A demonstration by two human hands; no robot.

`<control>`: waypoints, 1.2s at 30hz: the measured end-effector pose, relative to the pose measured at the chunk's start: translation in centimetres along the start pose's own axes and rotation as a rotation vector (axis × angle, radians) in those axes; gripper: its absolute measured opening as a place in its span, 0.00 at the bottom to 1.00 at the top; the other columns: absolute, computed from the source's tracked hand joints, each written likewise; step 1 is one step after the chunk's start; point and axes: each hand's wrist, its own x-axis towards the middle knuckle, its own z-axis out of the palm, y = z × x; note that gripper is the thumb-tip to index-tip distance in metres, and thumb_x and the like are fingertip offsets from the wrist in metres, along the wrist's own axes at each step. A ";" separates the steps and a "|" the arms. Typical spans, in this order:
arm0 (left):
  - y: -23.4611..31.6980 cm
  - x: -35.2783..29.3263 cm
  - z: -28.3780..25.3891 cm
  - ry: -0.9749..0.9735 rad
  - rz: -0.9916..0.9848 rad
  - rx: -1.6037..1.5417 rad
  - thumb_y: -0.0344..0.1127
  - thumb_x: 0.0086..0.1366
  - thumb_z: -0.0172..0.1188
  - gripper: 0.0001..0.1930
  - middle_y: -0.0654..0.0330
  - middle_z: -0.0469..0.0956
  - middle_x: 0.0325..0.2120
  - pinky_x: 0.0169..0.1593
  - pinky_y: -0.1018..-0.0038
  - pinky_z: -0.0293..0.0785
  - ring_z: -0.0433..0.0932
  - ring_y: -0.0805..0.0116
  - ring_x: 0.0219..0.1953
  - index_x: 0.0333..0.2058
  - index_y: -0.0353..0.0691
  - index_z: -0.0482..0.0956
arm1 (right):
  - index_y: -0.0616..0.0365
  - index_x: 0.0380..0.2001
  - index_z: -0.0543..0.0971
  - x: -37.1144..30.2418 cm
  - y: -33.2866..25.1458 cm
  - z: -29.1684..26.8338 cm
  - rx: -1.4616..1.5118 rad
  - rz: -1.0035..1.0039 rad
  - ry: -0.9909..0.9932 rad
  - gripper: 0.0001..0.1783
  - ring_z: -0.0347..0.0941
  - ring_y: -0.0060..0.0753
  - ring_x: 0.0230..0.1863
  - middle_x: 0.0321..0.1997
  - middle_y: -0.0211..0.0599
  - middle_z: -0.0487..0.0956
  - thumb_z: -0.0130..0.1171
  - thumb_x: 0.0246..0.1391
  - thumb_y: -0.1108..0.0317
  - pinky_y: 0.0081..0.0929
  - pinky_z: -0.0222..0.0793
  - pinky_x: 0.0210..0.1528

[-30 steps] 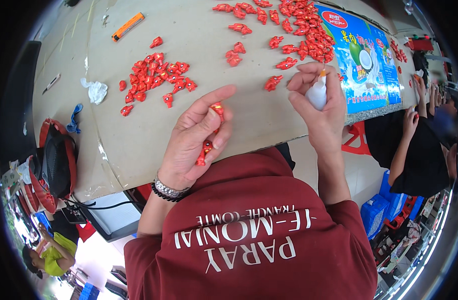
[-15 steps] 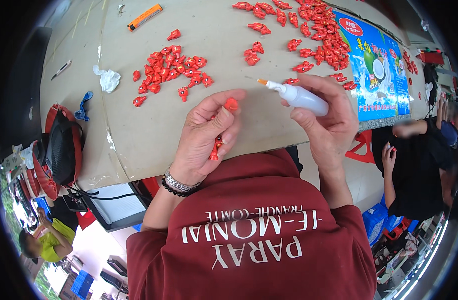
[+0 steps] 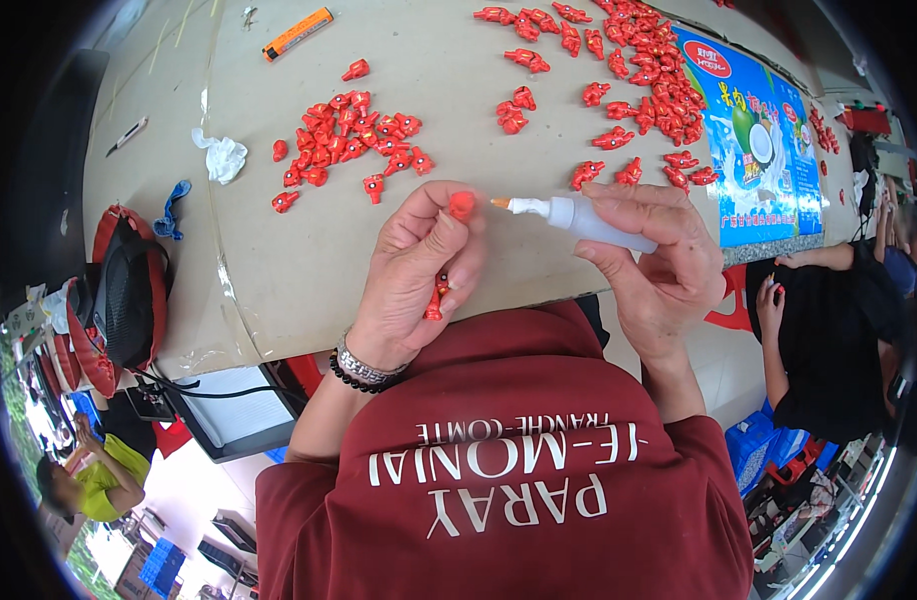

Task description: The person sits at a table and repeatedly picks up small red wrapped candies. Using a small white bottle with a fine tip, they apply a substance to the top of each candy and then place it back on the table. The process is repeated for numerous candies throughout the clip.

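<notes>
Between the thumb and forefinger of my left hand (image 3: 411,262) is a small red piece (image 3: 462,206), its open-looking end turned up. A second red part (image 3: 437,298), a small figure-like piece, sticks out below, held by the curled lower fingers. My right hand (image 3: 669,265) grips a white squeeze bottle (image 3: 591,222) with a thin nozzle and an orange tip. The bottle lies nearly level, its tip pointing left, a short gap away from the red piece. Any fine needle beyond the tip is too blurred to make out.
Beyond my hands lie a loose heap of red pieces (image 3: 344,135) and a larger pile (image 3: 669,85) beside a blue printed cardboard sheet (image 3: 754,150). An orange tube-like item (image 3: 299,33), crumpled tissue (image 3: 222,157) and a knife (image 3: 129,136) lie leftward. Another person (image 3: 829,320) sits at right.
My right hand has tipped the bottle flatter and brought its nozzle down toward the red piece. The left hand has stayed almost in place, still holding both red parts.
</notes>
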 end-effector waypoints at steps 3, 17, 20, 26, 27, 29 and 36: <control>0.1 -0.1 0.1 0.015 -0.014 0.014 0.37 0.68 0.50 0.11 0.61 0.72 0.33 0.12 0.86 0.56 0.62 0.80 0.19 0.43 0.35 0.71 | 0.64 0.33 0.80 0.1 -0.1 0.1 -0.062 -0.060 0.001 0.17 0.77 0.33 0.33 0.35 0.44 0.81 0.65 0.33 0.87 0.23 0.73 0.30; 0.3 -0.4 0.5 0.089 -0.107 0.135 0.45 0.71 0.45 0.15 0.62 0.68 0.16 0.13 0.83 0.52 0.58 0.80 0.12 0.37 0.39 0.72 | 0.63 0.34 0.79 -0.1 -0.5 0.4 -0.165 -0.076 -0.103 0.18 0.79 0.35 0.38 0.38 0.48 0.79 0.70 0.34 0.83 0.23 0.77 0.36; 0.2 -0.4 0.7 0.100 -0.108 0.132 0.46 0.71 0.45 0.16 0.63 0.68 0.16 0.13 0.83 0.52 0.58 0.80 0.12 0.37 0.39 0.73 | 0.63 0.34 0.79 0.0 -0.6 0.4 -0.191 -0.088 -0.113 0.18 0.79 0.36 0.38 0.38 0.47 0.80 0.70 0.34 0.82 0.24 0.77 0.36; 0.2 -0.5 0.8 0.111 -0.114 0.124 0.46 0.71 0.45 0.16 0.63 0.69 0.17 0.13 0.84 0.53 0.59 0.80 0.13 0.38 0.39 0.73 | 0.64 0.33 0.79 0.0 -0.5 0.6 -0.217 -0.111 -0.108 0.18 0.79 0.37 0.36 0.36 0.47 0.81 0.70 0.33 0.82 0.26 0.75 0.36; 0.2 -0.5 1.0 0.131 -0.114 0.127 0.46 0.71 0.44 0.16 0.63 0.69 0.17 0.13 0.84 0.53 0.59 0.80 0.12 0.38 0.39 0.73 | 0.63 0.33 0.80 0.1 -0.4 0.7 -0.216 -0.119 -0.093 0.17 0.78 0.36 0.34 0.35 0.45 0.80 0.68 0.34 0.83 0.25 0.75 0.33; 0.2 -0.5 1.0 0.123 -0.118 0.127 0.47 0.71 0.45 0.17 0.63 0.69 0.17 0.13 0.84 0.53 0.59 0.80 0.13 0.38 0.38 0.73 | 0.62 0.31 0.80 0.2 -0.3 0.9 -0.213 -0.134 -0.063 0.15 0.77 0.33 0.30 0.35 0.42 0.80 0.64 0.34 0.85 0.23 0.74 0.26; 0.2 -0.5 0.2 0.060 -0.108 0.121 0.47 0.70 0.45 0.17 0.64 0.71 0.22 0.13 0.84 0.54 0.62 0.80 0.14 0.38 0.37 0.73 | 0.63 0.32 0.80 0.2 -0.4 0.8 -0.237 -0.162 -0.074 0.16 0.78 0.37 0.32 0.35 0.43 0.80 0.67 0.34 0.83 0.26 0.75 0.31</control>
